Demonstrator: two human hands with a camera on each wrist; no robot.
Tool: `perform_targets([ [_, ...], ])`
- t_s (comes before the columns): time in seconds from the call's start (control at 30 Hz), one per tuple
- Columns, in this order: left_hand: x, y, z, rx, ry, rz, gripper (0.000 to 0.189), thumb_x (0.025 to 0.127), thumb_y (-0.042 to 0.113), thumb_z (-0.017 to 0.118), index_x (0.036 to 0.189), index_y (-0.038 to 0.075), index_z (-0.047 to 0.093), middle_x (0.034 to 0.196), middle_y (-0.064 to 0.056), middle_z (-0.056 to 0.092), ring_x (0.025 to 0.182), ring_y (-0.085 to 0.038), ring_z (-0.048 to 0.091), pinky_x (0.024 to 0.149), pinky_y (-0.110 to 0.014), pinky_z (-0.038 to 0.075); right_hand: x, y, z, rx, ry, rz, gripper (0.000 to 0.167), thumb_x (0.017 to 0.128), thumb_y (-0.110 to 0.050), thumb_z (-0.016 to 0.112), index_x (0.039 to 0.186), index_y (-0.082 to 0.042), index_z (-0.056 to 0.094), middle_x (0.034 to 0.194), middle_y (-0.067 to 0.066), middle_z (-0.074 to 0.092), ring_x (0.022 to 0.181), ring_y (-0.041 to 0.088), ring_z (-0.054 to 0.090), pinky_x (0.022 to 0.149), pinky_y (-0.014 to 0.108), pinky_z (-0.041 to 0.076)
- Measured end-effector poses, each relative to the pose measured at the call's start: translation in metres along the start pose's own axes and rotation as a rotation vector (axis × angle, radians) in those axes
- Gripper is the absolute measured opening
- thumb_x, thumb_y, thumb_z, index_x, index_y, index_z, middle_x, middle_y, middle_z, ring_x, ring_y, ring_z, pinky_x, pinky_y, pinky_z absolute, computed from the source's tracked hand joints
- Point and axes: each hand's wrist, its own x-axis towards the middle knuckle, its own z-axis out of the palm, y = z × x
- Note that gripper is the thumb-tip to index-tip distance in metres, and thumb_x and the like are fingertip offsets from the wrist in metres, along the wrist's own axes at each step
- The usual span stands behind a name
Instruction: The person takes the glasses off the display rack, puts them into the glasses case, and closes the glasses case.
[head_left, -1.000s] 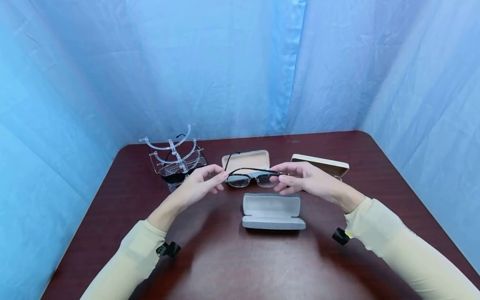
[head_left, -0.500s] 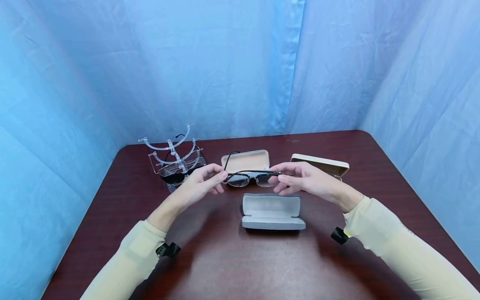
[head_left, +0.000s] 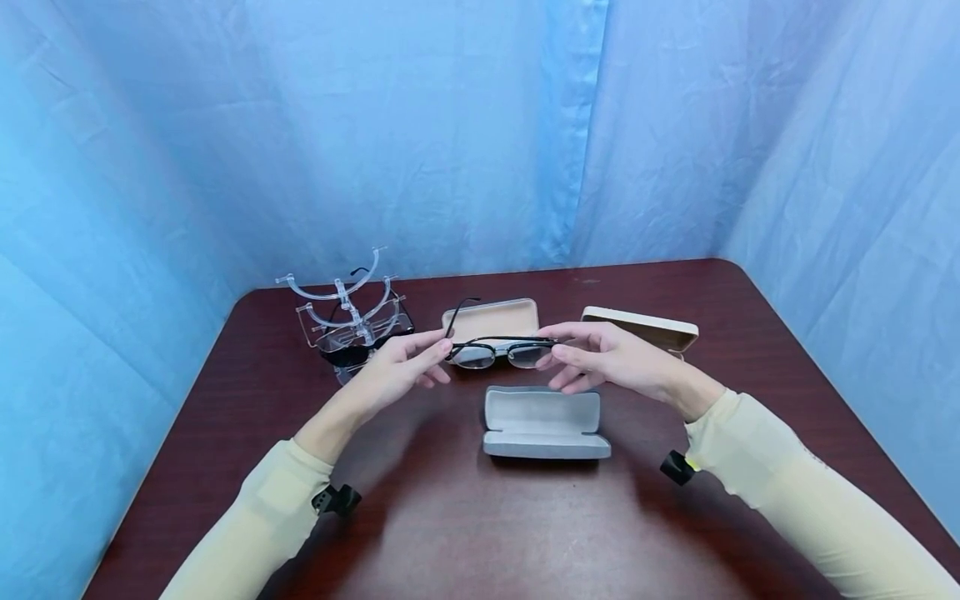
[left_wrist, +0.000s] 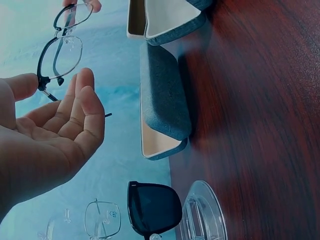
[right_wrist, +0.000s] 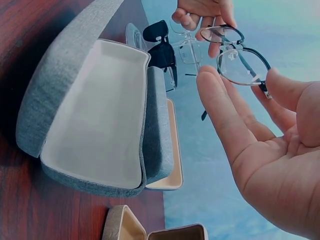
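Note:
A pair of eyeglasses with a dark upper rim and clear lenses is held up between both hands, lenses towards me. My left hand pinches its left corner between thumb and fingers; the left temple sticks out away from me. At the right corner, my right hand pinches the frame, and a dark temple runs across behind the lenses. The right wrist view shows the right thumb against the hinge, other fingers spread. Below the glasses, an open grey glasses case stands on the table.
Behind the glasses is another open case with a peach lining. A cream-edged open case lies at the back right. On the left, a clear display stand bears sunglasses and other eyewear. Blue curtains enclose the dark red table.
The eyeglasses have tilted a little and shifted slightly left and up, with the right hand moving slightly left. Both hands keep their hold. The cases and stand have not moved.

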Motion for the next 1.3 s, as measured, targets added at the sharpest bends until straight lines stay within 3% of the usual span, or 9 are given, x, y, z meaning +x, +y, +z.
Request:
perform_targets([
  [0.23, -0.001, -0.004, -0.001, 0.01, 0.0, 0.028, 0.058, 0.106, 0.038, 0.055, 0.153, 0.007, 0.044, 0.111, -0.008, 0.075, 0.097, -0.033, 0.07, 0.086, -0.042, 0.058, 0.003, 0.004, -0.001, 0.007, -0.001, -0.026, 0.054, 0.104, -0.021, 0.062, 0.152, -0.006, 0.043, 0.128, 0.022, 0.065, 0.113, 0.053, 0.061, 0.092, 0.056, 0.053],
  [0.37, -0.003, -0.008, -0.001, 0.017, 0.006, 0.046, 0.055, 0.106, 0.037, 0.055, 0.152, 0.008, 0.047, 0.114, -0.01, 0.074, 0.098, -0.039, 0.069, 0.087, -0.049, 0.057, 0.007, 0.01, -0.001, 0.001, -0.006, -0.034, 0.055, 0.103, -0.02, 0.062, 0.153, -0.006, 0.044, 0.127, 0.021, 0.066, 0.11, 0.048, 0.064, 0.092, 0.056, 0.054],
  [0.6, -0.003, -0.008, 0.0, 0.025, 0.014, 0.069, 0.049, 0.106, 0.037, 0.055, 0.146, 0.008, 0.055, 0.111, -0.008, 0.074, 0.092, -0.027, 0.071, 0.083, -0.042, 0.058, 0.008, 0.01, -0.002, -0.013, 0.016, -0.057, 0.052, 0.104, -0.019, 0.061, 0.152, -0.008, 0.046, 0.125, 0.022, 0.067, 0.106, 0.049, 0.064, 0.088, 0.057, 0.055],
  [0.8, -0.003, -0.003, -0.001, 0.001, 0.009, 0.062, 0.043, 0.106, 0.036, 0.055, 0.14, 0.01, 0.062, 0.102, -0.006, 0.075, 0.095, -0.037, 0.069, 0.086, -0.052, 0.055, 0.008, 0.006, -0.001, 0.002, 0.032, -0.046, 0.047, 0.104, -0.021, 0.061, 0.147, -0.007, 0.047, 0.123, 0.02, 0.068, 0.106, 0.053, 0.063, 0.087, 0.06, 0.054],
  [1.0, -0.005, -0.003, -0.001, 0.003, -0.006, 0.092, 0.041, 0.107, 0.033, 0.054, 0.138, 0.006, 0.062, 0.108, -0.013, 0.073, 0.09, -0.024, 0.07, 0.082, -0.039, 0.058, 0.01, 0.006, 0.0, 0.008, 0.045, -0.031, 0.041, 0.105, -0.025, 0.06, 0.136, -0.005, 0.044, 0.12, 0.021, 0.069, 0.106, 0.056, 0.061, 0.085, 0.059, 0.056],
  [1.1, -0.004, -0.004, -0.001, -0.016, -0.022, 0.104, 0.039, 0.108, 0.032, 0.053, 0.135, 0.006, 0.062, 0.112, -0.019, 0.071, 0.089, -0.024, 0.07, 0.083, -0.039, 0.058, 0.009, 0.006, 0.0, 0.01, 0.048, -0.031, 0.04, 0.105, -0.024, 0.06, 0.135, -0.005, 0.044, 0.121, 0.023, 0.068, 0.106, 0.055, 0.062, 0.085, 0.06, 0.056],
  [1.3, -0.004, -0.002, -0.001, -0.043, -0.056, 0.121, 0.037, 0.109, 0.029, 0.051, 0.134, 0.005, 0.06, 0.108, -0.018, 0.071, 0.089, -0.03, 0.069, 0.086, -0.055, 0.056, 0.006, 0.004, 0.0, -0.012, 0.093, -0.035, 0.039, 0.103, -0.025, 0.063, 0.134, -0.006, 0.049, 0.127, 0.026, 0.06, 0.107, 0.037, 0.068, 0.086, 0.058, 0.056],
])
